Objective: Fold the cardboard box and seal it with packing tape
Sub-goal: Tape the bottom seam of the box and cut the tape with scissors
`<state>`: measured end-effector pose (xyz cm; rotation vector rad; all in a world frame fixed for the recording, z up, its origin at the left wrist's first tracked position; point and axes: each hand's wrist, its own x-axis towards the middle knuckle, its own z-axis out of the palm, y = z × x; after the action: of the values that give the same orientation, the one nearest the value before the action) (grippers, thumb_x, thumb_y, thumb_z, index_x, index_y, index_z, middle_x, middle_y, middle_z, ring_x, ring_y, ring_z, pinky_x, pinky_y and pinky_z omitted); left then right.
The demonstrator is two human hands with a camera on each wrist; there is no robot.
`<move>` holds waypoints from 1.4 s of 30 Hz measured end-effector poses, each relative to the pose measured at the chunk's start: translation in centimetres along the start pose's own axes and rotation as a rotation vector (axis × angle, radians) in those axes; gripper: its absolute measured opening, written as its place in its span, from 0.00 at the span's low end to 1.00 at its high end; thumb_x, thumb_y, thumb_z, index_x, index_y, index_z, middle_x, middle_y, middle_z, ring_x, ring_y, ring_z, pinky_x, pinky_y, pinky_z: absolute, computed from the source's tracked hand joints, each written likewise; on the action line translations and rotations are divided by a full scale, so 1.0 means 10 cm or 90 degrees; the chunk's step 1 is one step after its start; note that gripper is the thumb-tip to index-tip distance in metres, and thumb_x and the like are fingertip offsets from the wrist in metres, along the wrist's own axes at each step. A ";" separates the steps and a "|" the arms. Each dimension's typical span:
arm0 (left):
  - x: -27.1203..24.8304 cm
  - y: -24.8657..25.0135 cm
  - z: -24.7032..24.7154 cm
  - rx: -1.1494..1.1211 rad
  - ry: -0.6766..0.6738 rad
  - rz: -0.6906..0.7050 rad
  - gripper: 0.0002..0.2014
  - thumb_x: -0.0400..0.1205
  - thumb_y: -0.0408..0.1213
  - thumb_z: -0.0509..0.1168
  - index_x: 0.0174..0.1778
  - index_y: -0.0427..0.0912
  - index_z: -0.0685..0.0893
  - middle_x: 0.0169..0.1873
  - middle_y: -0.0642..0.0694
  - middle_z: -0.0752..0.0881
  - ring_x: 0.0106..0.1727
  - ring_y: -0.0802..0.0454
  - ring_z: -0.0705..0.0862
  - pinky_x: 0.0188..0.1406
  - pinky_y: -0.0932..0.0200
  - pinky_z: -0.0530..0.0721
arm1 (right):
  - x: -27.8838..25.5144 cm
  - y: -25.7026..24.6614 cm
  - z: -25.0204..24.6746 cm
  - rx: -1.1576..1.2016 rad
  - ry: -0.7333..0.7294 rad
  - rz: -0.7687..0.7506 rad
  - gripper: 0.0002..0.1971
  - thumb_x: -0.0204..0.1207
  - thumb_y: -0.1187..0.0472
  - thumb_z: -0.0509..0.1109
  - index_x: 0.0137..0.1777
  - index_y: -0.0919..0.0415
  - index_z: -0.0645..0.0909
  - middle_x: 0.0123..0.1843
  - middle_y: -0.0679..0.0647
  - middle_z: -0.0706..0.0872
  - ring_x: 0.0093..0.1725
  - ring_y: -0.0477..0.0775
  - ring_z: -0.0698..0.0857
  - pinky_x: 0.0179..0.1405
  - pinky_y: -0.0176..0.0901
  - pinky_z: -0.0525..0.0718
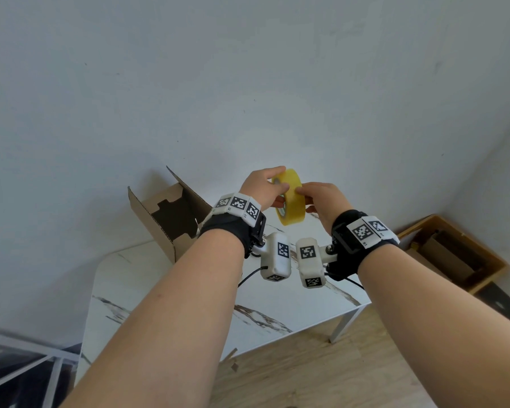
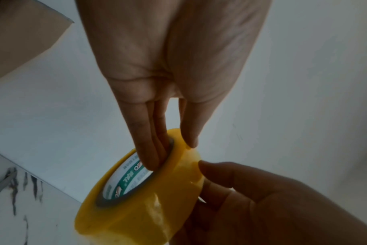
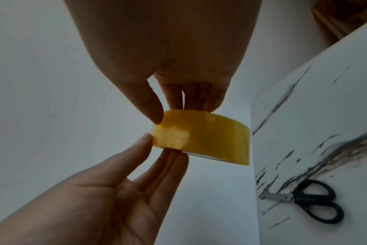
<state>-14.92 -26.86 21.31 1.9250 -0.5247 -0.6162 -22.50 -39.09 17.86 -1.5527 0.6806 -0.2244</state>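
Note:
Both hands hold a yellow packing tape roll (image 1: 292, 201) up in the air above the table. My left hand (image 1: 277, 187) has its fingers (image 2: 153, 149) inside the roll's core and its thumb on the outer face of the tape roll (image 2: 140, 207). My right hand (image 1: 302, 195) pinches the tape roll (image 3: 210, 139) from the other side, thumb (image 3: 151, 106) on the outer face, fingers behind. The brown cardboard box (image 1: 159, 219) lies on its side at the table's back left, flaps open, against the wall; one flap of the box (image 2: 21, 41) shows in the left wrist view.
Black-handled scissors (image 3: 310, 200) lie on the white marble-pattern table (image 1: 165, 290). A wooden crate (image 1: 454, 251) with cardboard in it stands on the floor to the right. A white wall rises right behind the table.

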 end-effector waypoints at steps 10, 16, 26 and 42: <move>-0.03 0.02 0.05 -0.055 0.032 -0.005 0.25 0.81 0.28 0.66 0.76 0.44 0.75 0.58 0.32 0.86 0.41 0.42 0.88 0.48 0.52 0.90 | -0.13 -0.06 -0.02 0.007 -0.005 -0.020 0.11 0.76 0.70 0.61 0.52 0.66 0.84 0.41 0.55 0.83 0.38 0.50 0.80 0.40 0.39 0.76; -0.04 0.01 0.09 -0.054 0.029 -0.005 0.26 0.81 0.27 0.67 0.76 0.44 0.74 0.59 0.32 0.86 0.43 0.41 0.89 0.44 0.56 0.91 | -0.15 -0.02 -0.04 -0.015 -0.004 -0.022 0.12 0.75 0.71 0.61 0.51 0.64 0.84 0.40 0.54 0.84 0.41 0.53 0.80 0.42 0.40 0.77; 0.00 0.03 0.09 -0.070 0.040 -0.040 0.25 0.83 0.26 0.63 0.78 0.40 0.71 0.58 0.30 0.85 0.44 0.38 0.88 0.53 0.47 0.88 | -0.24 -0.03 -0.06 -0.035 -0.018 -0.024 0.17 0.65 0.68 0.63 0.49 0.53 0.88 0.53 0.61 0.89 0.60 0.65 0.84 0.66 0.61 0.80; -0.07 0.00 0.00 0.223 0.083 0.081 0.09 0.80 0.40 0.68 0.52 0.43 0.91 0.52 0.49 0.90 0.55 0.50 0.86 0.56 0.58 0.83 | -0.27 0.00 -0.09 -0.117 0.003 -0.011 0.08 0.72 0.62 0.68 0.39 0.48 0.86 0.45 0.53 0.87 0.48 0.58 0.81 0.52 0.51 0.78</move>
<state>-15.48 -26.44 21.43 2.2214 -0.7014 -0.3285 -25.16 -38.37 18.72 -1.7339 0.7075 -0.1820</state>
